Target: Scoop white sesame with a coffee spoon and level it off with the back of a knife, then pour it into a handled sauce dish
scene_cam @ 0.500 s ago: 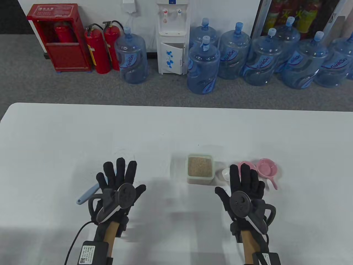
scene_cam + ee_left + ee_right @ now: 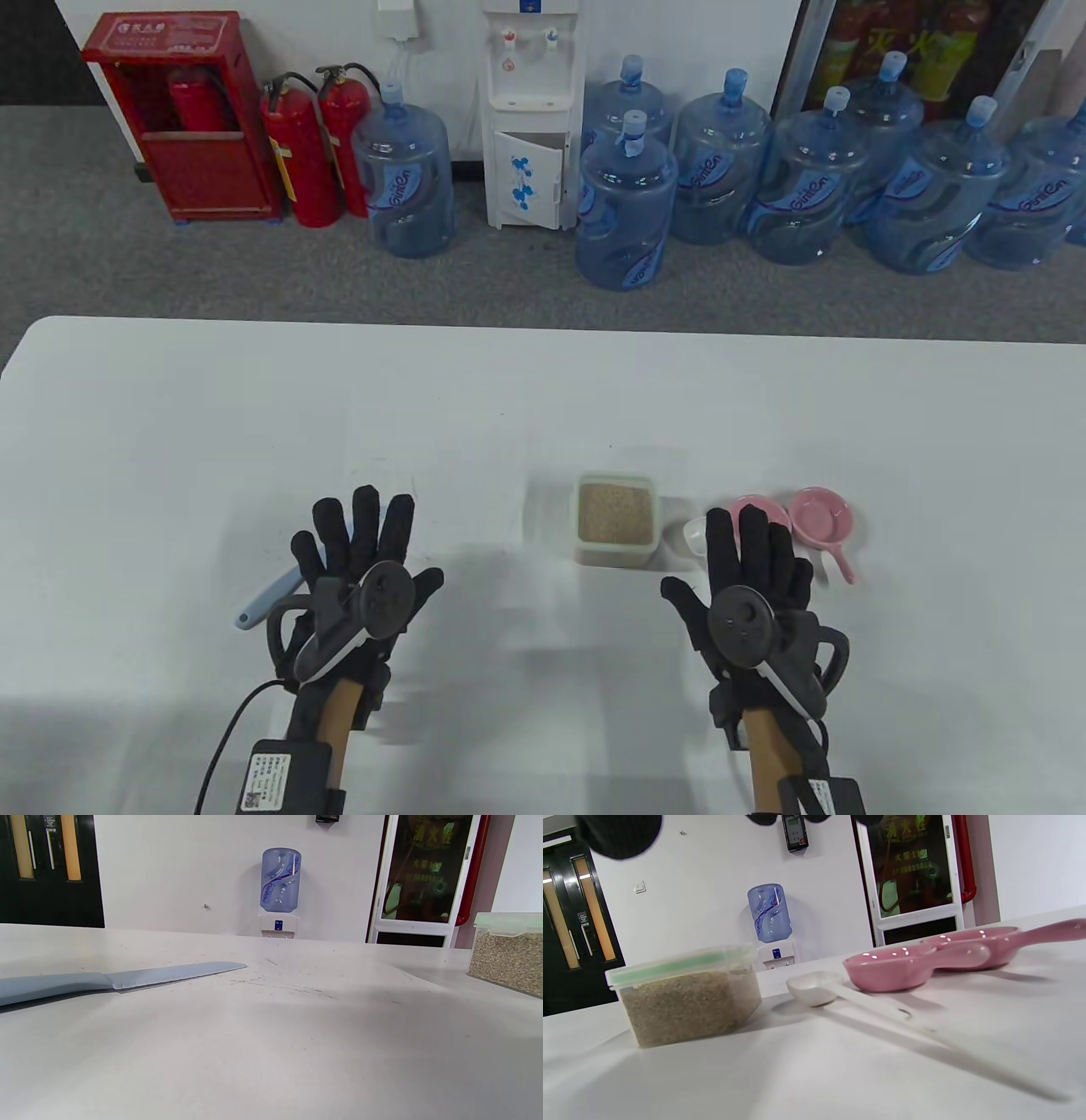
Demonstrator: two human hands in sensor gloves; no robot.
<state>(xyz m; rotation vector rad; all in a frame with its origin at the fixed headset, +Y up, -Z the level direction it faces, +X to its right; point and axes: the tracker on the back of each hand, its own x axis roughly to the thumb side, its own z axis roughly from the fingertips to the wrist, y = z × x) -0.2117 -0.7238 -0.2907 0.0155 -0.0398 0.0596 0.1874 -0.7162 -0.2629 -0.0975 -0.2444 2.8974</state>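
A clear box of white sesame (image 2: 616,518) (image 2: 687,1001) (image 2: 505,952) stands open in the middle of the table. Just right of it lies a white coffee spoon (image 2: 696,533) (image 2: 840,991), then two pink handled sauce dishes (image 2: 821,518) (image 2: 899,967). My right hand (image 2: 751,564) hovers flat over the spoon's handle and the nearer dish, fingers straight, holding nothing. A blue-grey knife (image 2: 267,598) (image 2: 123,980) lies on the table at the left. My left hand (image 2: 361,548) is spread flat above it, empty, covering most of the blade.
The white table (image 2: 543,399) has free room behind the box and between my hands. Beyond its far edge stand water bottles (image 2: 628,204), a water dispenser (image 2: 530,115) and fire extinguishers (image 2: 305,153).
My left hand has drifted slightly left and toward me over the knife. My right hand has barely moved.
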